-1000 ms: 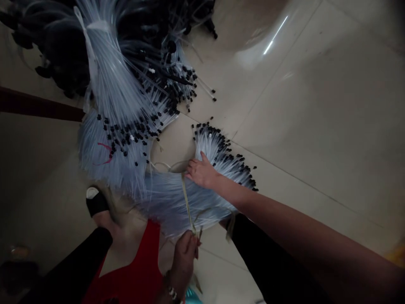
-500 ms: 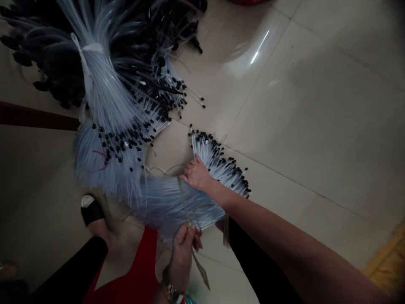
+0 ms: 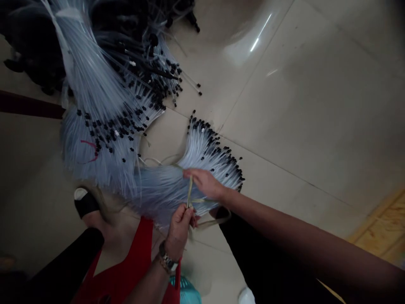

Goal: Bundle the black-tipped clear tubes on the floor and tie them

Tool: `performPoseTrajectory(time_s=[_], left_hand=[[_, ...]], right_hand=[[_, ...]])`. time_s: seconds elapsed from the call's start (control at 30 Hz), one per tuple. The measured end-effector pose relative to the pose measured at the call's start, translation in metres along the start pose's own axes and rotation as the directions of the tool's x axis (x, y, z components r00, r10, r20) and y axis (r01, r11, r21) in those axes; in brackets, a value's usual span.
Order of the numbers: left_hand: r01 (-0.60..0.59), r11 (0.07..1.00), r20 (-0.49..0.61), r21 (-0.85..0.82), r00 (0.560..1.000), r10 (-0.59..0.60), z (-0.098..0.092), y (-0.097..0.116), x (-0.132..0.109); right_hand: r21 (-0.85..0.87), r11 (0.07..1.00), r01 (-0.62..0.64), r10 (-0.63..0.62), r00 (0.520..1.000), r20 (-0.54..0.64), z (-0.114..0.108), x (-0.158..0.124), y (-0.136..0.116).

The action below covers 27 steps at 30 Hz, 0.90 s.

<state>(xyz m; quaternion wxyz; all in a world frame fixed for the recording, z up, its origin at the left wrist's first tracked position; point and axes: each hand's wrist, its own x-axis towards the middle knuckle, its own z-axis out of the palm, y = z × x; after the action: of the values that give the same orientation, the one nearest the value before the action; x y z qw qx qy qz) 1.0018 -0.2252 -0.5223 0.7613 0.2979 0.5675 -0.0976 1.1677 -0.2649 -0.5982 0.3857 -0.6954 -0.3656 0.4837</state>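
Observation:
A bundle of clear tubes (image 3: 158, 185) with black tips lies on the floor across the middle, its tips fanned out to the right. A yellowish strap (image 3: 190, 190) runs over it. My left hand (image 3: 181, 223), with a watch on the wrist, is closed on the strap at the bundle's near edge. On top of the bundle, my right hand (image 3: 204, 181) has its fingers together at the strap, near the far edge. Part of the strap loops to the right of my left hand.
More tubes (image 3: 95, 76) with black ends are heaped at upper left, beside a dark red bar (image 3: 31, 104). Red material (image 3: 126, 278), a teal basket (image 3: 186, 291) and a sandalled foot (image 3: 87, 204) are near the bottom. Something yellow (image 3: 379, 223) stands at right.
My right hand has gone from resting spread on the tubes to the strap. The strap's loose end, which hung below my left hand, now loops to the right. The view has shifted slightly.

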Motion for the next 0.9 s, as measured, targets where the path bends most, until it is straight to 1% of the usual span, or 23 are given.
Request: performPoseTrajectory(time_s=[0.03, 0.1, 0.17, 0.2, 0.23, 0.27, 0.3, 0.33, 0.37, 0.4, 0.5, 0.57, 0.6, 0.63, 0.67, 0.7, 0.77, 0.83, 0.9], left_hand=[[0.019, 1.000, 0.010, 0.000, 1.000, -0.019, 0.001, -0.007, -0.002], [0.057, 0.998, 0.030, 0.000, 0.998, -0.057, 0.003, -0.021, -0.008], [0.085, 0.996, 0.037, -0.002, 0.996, -0.085, 0.007, -0.031, -0.016], [0.097, 0.995, 0.028, 0.000, 0.995, -0.097, 0.010, -0.032, -0.021], [0.106, 0.994, 0.013, 0.003, 0.994, -0.106, 0.014, -0.030, -0.026], [0.104, 0.995, -0.007, 0.006, 0.995, -0.104, 0.017, -0.024, -0.031], [0.096, 0.995, -0.024, 0.008, 0.995, -0.096, 0.020, -0.014, -0.035], [0.073, 0.997, -0.039, -0.002, 0.997, -0.073, 0.023, 0.000, -0.037], [0.028, 0.999, -0.047, -0.015, 0.998, -0.029, 0.025, 0.016, -0.039], [-0.013, 0.999, -0.045, -0.047, 0.999, 0.011, 0.026, 0.034, -0.040], [-0.169, 0.969, -0.124, -0.179, 0.981, 0.148, 0.017, 0.089, -0.032], [-0.289, 0.935, -0.136, -0.203, 0.954, 0.265, 0.008, 0.116, -0.019], [-0.332, 0.922, -0.134, -0.197, 0.941, 0.311, 0.005, 0.124, -0.010], [-0.365, 0.910, -0.129, -0.198, 0.930, 0.344, 0.003, 0.130, 0.000], [-0.368, 0.908, -0.123, -0.198, 0.929, 0.350, 0.002, 0.133, 0.011], [-0.359, 0.912, -0.119, -0.201, 0.932, 0.341, 0.004, 0.134, 0.022], [-0.292, 0.938, -0.090, -0.190, 0.956, 0.279, 0.011, 0.132, 0.042], [-0.251, 0.951, -0.076, -0.183, 0.968, 0.241, 0.017, 0.127, 0.055], [-0.246, 0.952, -0.100, -0.181, 0.968, 0.231, 0.017, 0.122, 0.059]], right_hand=[[0.041, 0.998, -0.052, 0.057, 0.991, -0.121, -0.011, 0.011, 0.006], [0.145, 0.984, -0.103, 0.144, 0.941, -0.305, -0.034, 0.035, 0.016], [0.238, 0.965, -0.107, 0.200, 0.891, -0.408, -0.052, 0.054, 0.021], [0.323, 0.942, -0.090, 0.235, 0.865, -0.444, -0.057, 0.059, 0.020], [0.438, 0.897, -0.058, 0.277, 0.847, -0.454, -0.059, 0.059, 0.017], [0.528, 0.848, -0.034, 0.308, 0.843, -0.441, -0.057, 0.056, 0.012], [0.600, 0.800, -0.027, 0.333, 0.851, -0.406, -0.052, 0.049, 0.007], [0.639, 0.768, -0.039, 0.345, 0.866, -0.362, -0.045, 0.039, 0.000], [0.650, 0.757, -0.071, 0.353, 0.881, -0.315, -0.036, 0.028, -0.006], [0.645, 0.755, -0.119, 0.364, 0.894, -0.261, -0.026, 0.017, -0.012], [0.637, 0.747, -0.192, 0.379, 0.910, -0.170, -0.004, -0.008, -0.024], [0.603, 0.768, -0.216, 0.353, 0.928, -0.117, 0.001, -0.013, -0.028], [0.576, 0.786, -0.226, 0.334, 0.939, -0.087, 0.001, -0.012, -0.029], [0.540, 0.809, -0.231, 0.309, 0.949, -0.057, -0.001, -0.010, -0.030], [0.484, 0.844, -0.231, 0.274, 0.961, -0.020, -0.002, -0.006, -0.030], [0.416, 0.882, -0.223, 0.235, 0.972, 0.023, -0.003, -0.002, -0.031], [0.290, 0.937, -0.195, 0.174, 0.980, 0.099, -0.004, 0.005, -0.032], [0.206, 0.965, -0.165, 0.134, 0.979, 0.156, -0.001, 0.007, -0.032], [0.185, 0.971, -0.149, 0.114, 0.976, 0.188, 0.003, 0.003, -0.032]])
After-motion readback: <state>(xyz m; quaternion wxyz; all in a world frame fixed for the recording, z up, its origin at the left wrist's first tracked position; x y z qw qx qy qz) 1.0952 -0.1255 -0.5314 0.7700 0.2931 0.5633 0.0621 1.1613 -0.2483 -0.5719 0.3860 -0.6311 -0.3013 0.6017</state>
